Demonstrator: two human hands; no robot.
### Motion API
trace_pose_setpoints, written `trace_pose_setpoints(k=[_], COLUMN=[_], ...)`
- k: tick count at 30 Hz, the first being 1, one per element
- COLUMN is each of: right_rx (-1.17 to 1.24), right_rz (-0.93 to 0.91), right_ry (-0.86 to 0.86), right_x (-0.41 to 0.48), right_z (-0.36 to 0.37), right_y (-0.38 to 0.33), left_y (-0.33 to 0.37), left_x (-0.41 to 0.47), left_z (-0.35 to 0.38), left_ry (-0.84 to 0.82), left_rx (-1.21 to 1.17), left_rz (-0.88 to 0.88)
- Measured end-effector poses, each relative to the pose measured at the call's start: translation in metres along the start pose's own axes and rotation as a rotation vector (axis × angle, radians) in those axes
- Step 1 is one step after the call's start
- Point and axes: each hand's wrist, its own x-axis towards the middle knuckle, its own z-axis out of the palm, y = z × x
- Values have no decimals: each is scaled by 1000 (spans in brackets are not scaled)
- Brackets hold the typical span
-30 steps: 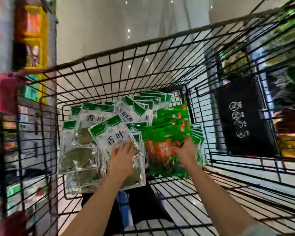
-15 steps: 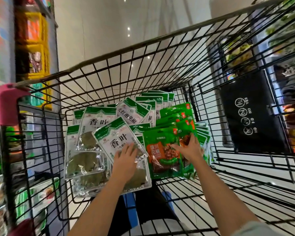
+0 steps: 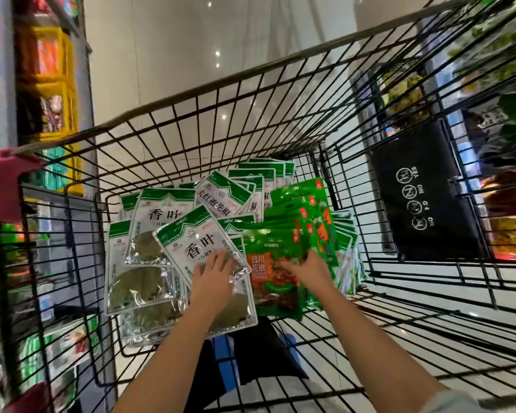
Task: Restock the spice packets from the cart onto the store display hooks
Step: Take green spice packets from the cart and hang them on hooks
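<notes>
Spice packets (image 3: 173, 281) lie heaped in the wire cart (image 3: 251, 75), silver bay-leaf ones on the left and green packets (image 3: 310, 210) on the right. On the top bay-leaf packet (image 3: 191, 242) the left hand (image 3: 213, 281) rests flat, its grip apart, fingers straight. Just beside it, the right hand (image 3: 309, 271) lies on the front green packet (image 3: 268, 263), grip apart too.

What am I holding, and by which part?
Nothing clearly gripped: left hand lies flat on the lower corner of the bay-leaf packet, right hand on the right side of the green pepper packet.
</notes>
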Motion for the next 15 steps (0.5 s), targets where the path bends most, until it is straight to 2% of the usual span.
trace_pose_setpoints(k=[6,10,15], right_rx=[141,30,35], right_rz=[35,4,-34], right_ry=[23,125,86], right_x=[-3,-3,-5], right_z=[15,17,10], right_y=[-2,-7,-10], left_y=[0,1,1], left_x=[-3,-5,-6], left_z=[-3,-3,-4], left_ry=[9,36,46], left_rx=[-29,-24,-45], left_rz=[-6,-1,-5])
